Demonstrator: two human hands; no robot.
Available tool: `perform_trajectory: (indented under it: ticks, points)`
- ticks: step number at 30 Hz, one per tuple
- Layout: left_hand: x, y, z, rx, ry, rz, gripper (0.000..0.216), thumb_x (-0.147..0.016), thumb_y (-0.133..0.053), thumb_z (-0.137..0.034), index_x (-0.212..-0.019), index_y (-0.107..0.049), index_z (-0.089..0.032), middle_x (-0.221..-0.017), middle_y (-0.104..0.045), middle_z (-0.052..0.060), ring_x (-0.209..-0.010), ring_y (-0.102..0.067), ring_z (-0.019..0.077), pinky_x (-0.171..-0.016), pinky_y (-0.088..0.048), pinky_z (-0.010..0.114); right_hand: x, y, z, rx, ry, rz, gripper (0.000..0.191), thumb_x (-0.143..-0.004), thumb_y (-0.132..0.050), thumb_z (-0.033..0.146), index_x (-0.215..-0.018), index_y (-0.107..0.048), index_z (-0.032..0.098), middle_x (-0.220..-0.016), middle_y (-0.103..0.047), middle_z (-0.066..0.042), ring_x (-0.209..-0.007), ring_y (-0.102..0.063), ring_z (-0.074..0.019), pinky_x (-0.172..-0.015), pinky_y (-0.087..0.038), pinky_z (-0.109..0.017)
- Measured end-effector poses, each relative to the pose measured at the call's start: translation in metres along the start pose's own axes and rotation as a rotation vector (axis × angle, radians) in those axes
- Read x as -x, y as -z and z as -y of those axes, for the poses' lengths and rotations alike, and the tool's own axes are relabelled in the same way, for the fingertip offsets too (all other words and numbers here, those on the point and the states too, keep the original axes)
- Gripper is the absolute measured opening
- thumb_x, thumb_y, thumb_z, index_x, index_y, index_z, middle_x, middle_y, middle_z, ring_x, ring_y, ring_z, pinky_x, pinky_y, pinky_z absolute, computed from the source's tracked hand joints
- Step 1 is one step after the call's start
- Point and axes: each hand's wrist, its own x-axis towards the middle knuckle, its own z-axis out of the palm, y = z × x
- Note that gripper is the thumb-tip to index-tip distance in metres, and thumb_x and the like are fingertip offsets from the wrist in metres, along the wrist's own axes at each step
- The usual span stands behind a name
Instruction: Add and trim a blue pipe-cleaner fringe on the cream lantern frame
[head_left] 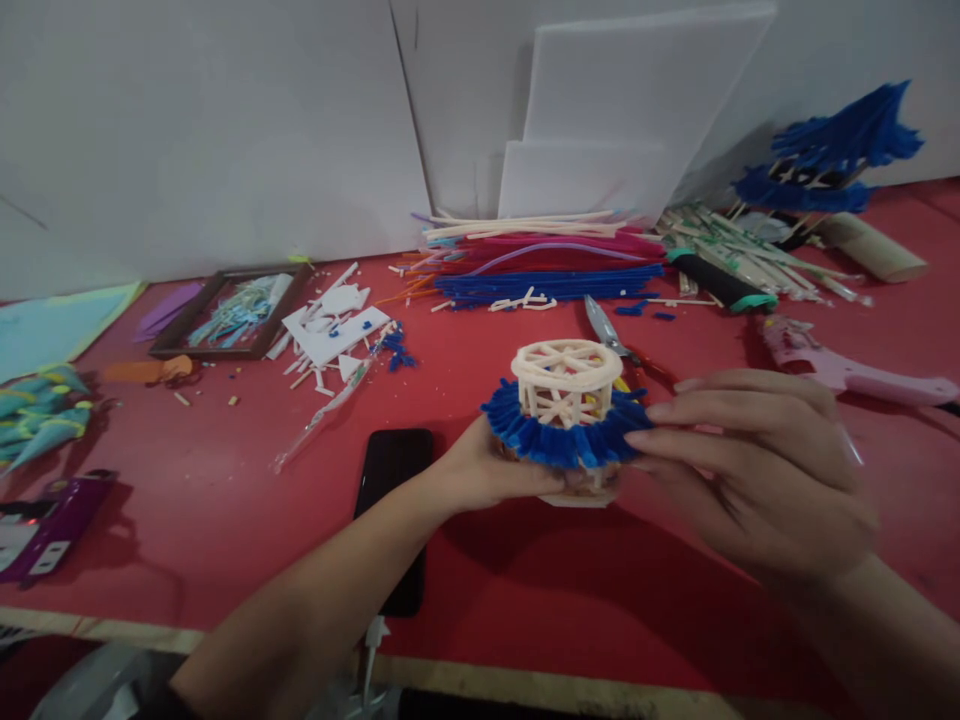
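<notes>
Cream-and-blue model (568,445) near ctr of red table (247,530), L hand (484,472) gripping it low, R hand (757,465) at rt edge of blue fringe (525,434) (pinch unclear, can't tell); fringe looks ~done, top tier (568,383) w/o blue.

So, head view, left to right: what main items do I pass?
Purple device → brown frame → black phone → blue-fringed cream model → right hand → pink tool
</notes>
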Motion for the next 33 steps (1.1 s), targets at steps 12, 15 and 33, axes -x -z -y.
perform_trajectory:
  ticks: [12,15,33]
  points:
    - [0.001,0.006,0.010,-0.016,0.009,0.021,0.054,-0.069,-0.093,-0.035,-0.119,-0.078,-0.019,-0.122,-0.080,0.016,-0.120,-0.074,0.0389,-0.113,-0.052,0.057,0.002,0.000,0.002,-0.056,-0.036,0.046,0.021,-0.092,-0.065,0.010,-0.097,-0.066,0.030,-0.097,-0.071,-0.001,-0.095,-0.069,-0.0218,-0.084,-0.057,-0.043]
    - [0.001,0.005,0.005,-0.008,0.049,-0.007,0.055,-0.064,-0.095,-0.041,-0.111,-0.080,-0.019,-0.121,-0.081,0.015,-0.122,-0.072,0.0401,-0.114,-0.051,0.058,0.003,-0.002,0.003,-0.057,-0.052,0.050,0.020,-0.093,-0.063,0.011,-0.096,-0.065,0.031,-0.093,-0.071,0.000,-0.093,-0.068,-0.0213,-0.083,-0.057,-0.042]
    - [0.003,0.005,0.003,-0.027,0.158,0.009,0.061,-0.063,-0.093,-0.043,-0.115,-0.076,-0.016,-0.126,-0.079,0.016,-0.126,-0.070,0.0389,-0.114,-0.049,0.055,0.003,-0.003,0.009,-0.099,-0.063,0.008,0.018,-0.090,-0.072,0.009,-0.100,-0.069,0.023,-0.094,-0.067,-0.003,-0.091,-0.067,-0.0198,-0.082,-0.056,-0.041]
